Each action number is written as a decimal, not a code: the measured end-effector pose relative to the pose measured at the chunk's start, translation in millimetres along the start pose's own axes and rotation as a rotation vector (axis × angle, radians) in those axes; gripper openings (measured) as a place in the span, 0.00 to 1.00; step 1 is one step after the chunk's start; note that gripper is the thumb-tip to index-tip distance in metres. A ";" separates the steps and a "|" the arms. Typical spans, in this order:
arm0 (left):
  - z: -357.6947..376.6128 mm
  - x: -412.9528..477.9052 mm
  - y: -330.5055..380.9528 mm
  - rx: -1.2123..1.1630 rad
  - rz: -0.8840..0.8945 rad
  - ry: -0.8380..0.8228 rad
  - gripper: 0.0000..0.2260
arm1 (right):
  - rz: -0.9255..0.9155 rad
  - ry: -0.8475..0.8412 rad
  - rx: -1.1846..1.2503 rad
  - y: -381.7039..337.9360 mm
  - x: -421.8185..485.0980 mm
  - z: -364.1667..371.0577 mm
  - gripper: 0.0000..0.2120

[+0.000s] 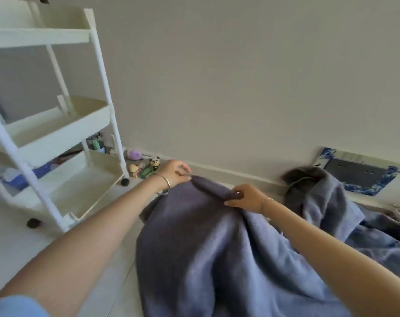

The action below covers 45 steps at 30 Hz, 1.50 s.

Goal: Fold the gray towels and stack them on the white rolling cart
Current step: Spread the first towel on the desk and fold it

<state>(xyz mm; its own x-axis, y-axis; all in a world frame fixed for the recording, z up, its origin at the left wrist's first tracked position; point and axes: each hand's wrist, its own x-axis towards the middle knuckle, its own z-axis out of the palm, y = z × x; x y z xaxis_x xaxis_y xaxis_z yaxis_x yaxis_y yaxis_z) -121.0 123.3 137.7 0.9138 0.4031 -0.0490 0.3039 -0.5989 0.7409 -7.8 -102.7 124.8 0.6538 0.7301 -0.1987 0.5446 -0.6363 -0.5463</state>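
No readable text, label, brand or number anywhere. Blue-and-white bordered board [359, 173] leaning against wall [240, 76]: small dark marks on gray panel, too blurred to read. Toy figures [153, 164] on floor [11, 248] beside white rolling cart [57, 131]: any markings too small to tell.

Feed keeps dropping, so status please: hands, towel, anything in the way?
Left hand and right hand pinch far edge of gray towel. Not yet folded. White rolling cart at left, nothing blocking; towel heap at right.
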 end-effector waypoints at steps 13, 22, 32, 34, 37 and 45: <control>106.6 -30.4 -148.4 0.360 -0.276 0.135 0.32 | -0.013 0.137 0.055 41.9 51.3 124.8 0.22; 76.6 -36.9 -190.4 0.223 -0.347 0.285 0.23 | -0.224 -0.086 0.197 -26.2 104.4 171.0 0.27; 66.3 -26.5 -219.6 0.095 -0.266 0.202 0.34 | -0.239 -0.013 -0.194 -70.7 175.9 212.3 0.16; 66.1 -25.1 -218.0 -0.059 -0.331 0.225 0.25 | -0.227 -0.033 -0.159 -79.6 180.5 204.0 0.10; 56.5 -24.2 -204.1 -0.350 -0.379 0.202 0.13 | -0.247 -0.203 0.096 -93.7 178.8 178.2 0.06; 23.9 -38.1 -162.4 -0.661 -0.272 -0.111 0.09 | -0.351 -0.219 0.632 -128.6 159.4 91.5 0.06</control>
<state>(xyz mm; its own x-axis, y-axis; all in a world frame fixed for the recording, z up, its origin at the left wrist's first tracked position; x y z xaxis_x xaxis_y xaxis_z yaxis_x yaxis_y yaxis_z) -198.8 188.7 3.2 0.8615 0.3850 -0.3312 0.3303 0.0705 0.9412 -21.7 118.3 88.9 0.3426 0.9382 -0.0483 0.2536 -0.1419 -0.9569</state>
